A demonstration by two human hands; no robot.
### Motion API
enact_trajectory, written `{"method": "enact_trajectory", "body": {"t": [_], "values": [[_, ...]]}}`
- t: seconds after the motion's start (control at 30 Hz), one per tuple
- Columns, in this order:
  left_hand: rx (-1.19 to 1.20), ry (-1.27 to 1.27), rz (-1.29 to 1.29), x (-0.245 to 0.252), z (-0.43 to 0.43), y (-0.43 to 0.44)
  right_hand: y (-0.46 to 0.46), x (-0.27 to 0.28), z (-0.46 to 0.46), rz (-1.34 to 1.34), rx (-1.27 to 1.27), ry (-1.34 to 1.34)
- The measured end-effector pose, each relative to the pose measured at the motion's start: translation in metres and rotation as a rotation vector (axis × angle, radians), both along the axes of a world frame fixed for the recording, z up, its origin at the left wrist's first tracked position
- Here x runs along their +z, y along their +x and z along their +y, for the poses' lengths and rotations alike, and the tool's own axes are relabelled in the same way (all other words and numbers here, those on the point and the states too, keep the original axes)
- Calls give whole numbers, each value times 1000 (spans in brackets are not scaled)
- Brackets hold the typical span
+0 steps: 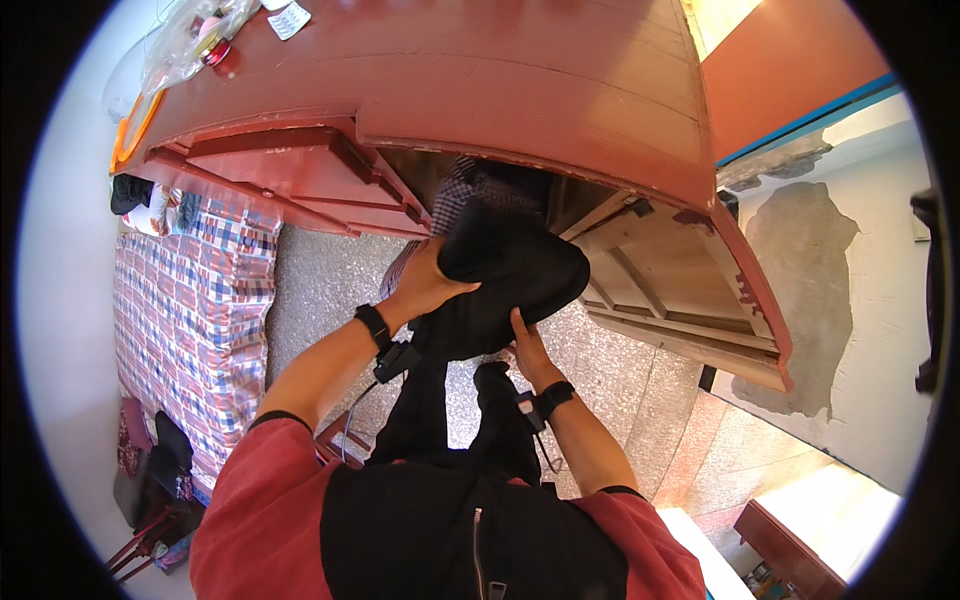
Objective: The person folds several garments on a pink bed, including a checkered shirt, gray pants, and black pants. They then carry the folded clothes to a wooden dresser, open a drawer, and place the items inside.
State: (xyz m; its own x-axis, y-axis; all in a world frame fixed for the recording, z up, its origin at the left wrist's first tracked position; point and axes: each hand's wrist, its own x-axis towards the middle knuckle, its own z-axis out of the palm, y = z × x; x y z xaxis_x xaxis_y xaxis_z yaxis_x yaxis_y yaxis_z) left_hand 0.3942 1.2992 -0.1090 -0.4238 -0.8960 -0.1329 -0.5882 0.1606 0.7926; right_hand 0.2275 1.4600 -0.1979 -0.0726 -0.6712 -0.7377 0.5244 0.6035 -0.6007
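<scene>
A folded black cloth or garment (510, 277) is held between both hands, in front of an open red wooden cabinet (525, 82). My left hand (427, 281) grips its left side, thumb on top. My right hand (529, 345) holds its lower right edge, with some fingers hidden beneath. Behind the black cloth, a checked cloth (454, 195) lies at the cabinet's opening, and part of it hangs beside my left hand. The cabinet's inside is dark and mostly hidden.
An open cabinet door (675, 277) stands out on the right, a red panelled door (300, 180) on the left. A plastic bag (176, 52) and a small red jar (215, 52) sit on the cabinet top. A bed with a checked cover (202, 315) is at the left.
</scene>
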Motion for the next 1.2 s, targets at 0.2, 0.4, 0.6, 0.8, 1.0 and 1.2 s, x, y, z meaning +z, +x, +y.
{"method": "enact_trajectory", "body": {"t": [0.2,0.4,0.6,0.8,1.0,1.2], "values": [[-156,70,-144,-43,-49,-28,26,-41,-42,40,-112,97],[2,-239,31,-113,-72,-21,34,-82,-63,106,-54,-106],[-11,-11,-82,-154,-99,-42,19,-104,-99,55,-18,-77],[91,-63,-213,-152,-111,-61,1,-120,-142,-134,-5,-134],[278,-126,-191,-179,-109,-71,-20,-134,-165,-126,30,-91],[226,-199,-101,-167,-91,-76,-24,-135,-182,-351,-17,-309]]}}
